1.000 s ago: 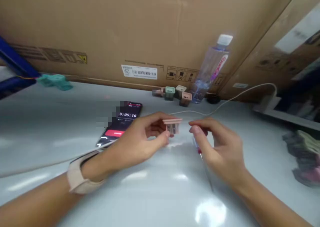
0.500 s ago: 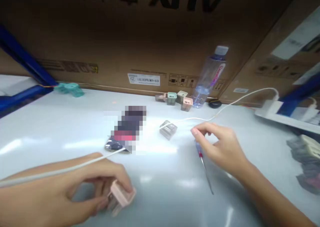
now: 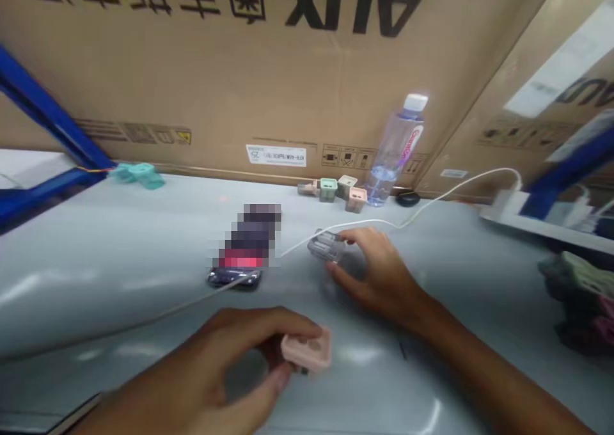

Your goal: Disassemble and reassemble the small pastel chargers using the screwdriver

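My left hand [image 3: 235,358] pinches a pink two-hole pencil sharpener top [image 3: 307,350] between thumb and fingers, low over the table. A small dark part shows under its rim. Farther back, a clear plastic sharpener case [image 3: 324,245] lies on the table. The thumb and index finger of my right hand [image 3: 371,268] are at its right side, apparently gripping it. Beneath my right forearm only the tip of a screwdriver [image 3: 403,350] shows; its handle is hidden.
Several small sharpeners [image 3: 328,190] stand near a water bottle [image 3: 391,153] at the back. A white cable [image 3: 350,222] crosses the table past a phone [image 3: 235,276]. Cardboard boxes [image 3: 215,83] form the back wall. A teal object [image 3: 139,175] lies back left.
My right hand has moved left from above the screwdriver to the clear case. My left hand has carried the pink sharpener top to the right and turned its holes into view.
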Demonstrator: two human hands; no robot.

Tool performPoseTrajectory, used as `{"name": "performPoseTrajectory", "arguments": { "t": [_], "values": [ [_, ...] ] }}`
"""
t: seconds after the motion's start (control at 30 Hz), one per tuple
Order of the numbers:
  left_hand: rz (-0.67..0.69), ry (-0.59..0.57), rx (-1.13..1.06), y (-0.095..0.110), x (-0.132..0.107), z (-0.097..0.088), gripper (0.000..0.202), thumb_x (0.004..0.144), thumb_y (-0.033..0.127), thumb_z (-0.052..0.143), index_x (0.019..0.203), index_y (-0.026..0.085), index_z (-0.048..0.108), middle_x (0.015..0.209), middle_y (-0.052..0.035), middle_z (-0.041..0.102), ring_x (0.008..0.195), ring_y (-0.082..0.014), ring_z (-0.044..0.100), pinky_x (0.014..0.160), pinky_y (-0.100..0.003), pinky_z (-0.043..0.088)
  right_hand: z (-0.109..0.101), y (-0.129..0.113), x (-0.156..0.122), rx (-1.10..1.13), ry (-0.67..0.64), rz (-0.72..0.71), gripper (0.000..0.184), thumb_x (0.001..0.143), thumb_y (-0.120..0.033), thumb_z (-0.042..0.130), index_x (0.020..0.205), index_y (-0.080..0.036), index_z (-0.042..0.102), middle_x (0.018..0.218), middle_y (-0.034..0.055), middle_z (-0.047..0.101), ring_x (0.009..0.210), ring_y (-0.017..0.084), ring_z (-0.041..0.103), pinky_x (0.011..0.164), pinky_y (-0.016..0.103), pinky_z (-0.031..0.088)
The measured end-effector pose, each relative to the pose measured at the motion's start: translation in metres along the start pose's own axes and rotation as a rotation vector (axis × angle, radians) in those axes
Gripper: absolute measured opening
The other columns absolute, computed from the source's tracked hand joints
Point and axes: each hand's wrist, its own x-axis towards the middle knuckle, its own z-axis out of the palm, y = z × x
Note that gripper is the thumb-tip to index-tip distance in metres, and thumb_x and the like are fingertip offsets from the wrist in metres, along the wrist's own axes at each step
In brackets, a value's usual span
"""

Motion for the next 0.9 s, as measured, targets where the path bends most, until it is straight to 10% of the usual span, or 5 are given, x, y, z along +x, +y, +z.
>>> {"name": "performPoseTrajectory", "arguments": {
  "t": [0.43, 0.53, 0.9],
  "values": [
    [0.064, -0.030, -0.241, 0.015, 0.056, -0.003, 0.033, 0.108, 0.035, 0.055, 0.140, 0.027, 0.060, 0.128, -0.0052, 0.075, 0.113, -0.0222, 0.076, 0.096, -0.029, 0.064, -0.030, -0.014, -0.022, 0.027, -0.236, -0.199, 0.040, 0.091, -0.048, 0.082, 0.118, -0.020, 0.072, 0.104, 0.0095, 0.078, 0.095, 0.030, 0.071, 0.086, 0.047, 0.057],
    [0.092, -0.052, -0.245, 0.017, 0.066, -0.001, 0.035, 0.110, 0.031, 0.054, 0.145, 0.031, 0.056, 0.139, -0.0032, 0.071, 0.122, -0.0207, 0.072, 0.103, -0.030, 0.061, -0.036, -0.011, -0.022, 0.159, -0.141, -0.177, 0.065, 0.091, -0.058, 0.080, 0.141, -0.019, 0.064, 0.121, 0.0123, 0.078, 0.105, 0.029, 0.074, 0.088, 0.044, 0.061],
    [0.138, -0.077, 0.001, 0.015, 0.072, 0.001, 0.023, 0.110, 0.034, 0.056, 0.132, 0.028, 0.061, 0.117, 0.0001, 0.076, 0.099, -0.0184, 0.073, 0.088, -0.029, 0.057, -0.024, -0.011, -0.020, 0.217, 0.148, -0.410, 0.029, 0.099, -0.017, 0.074, 0.128, -0.017, 0.069, 0.112, 0.0081, 0.085, 0.091, 0.020, 0.079, 0.083, 0.036, 0.062]
  ]
}}
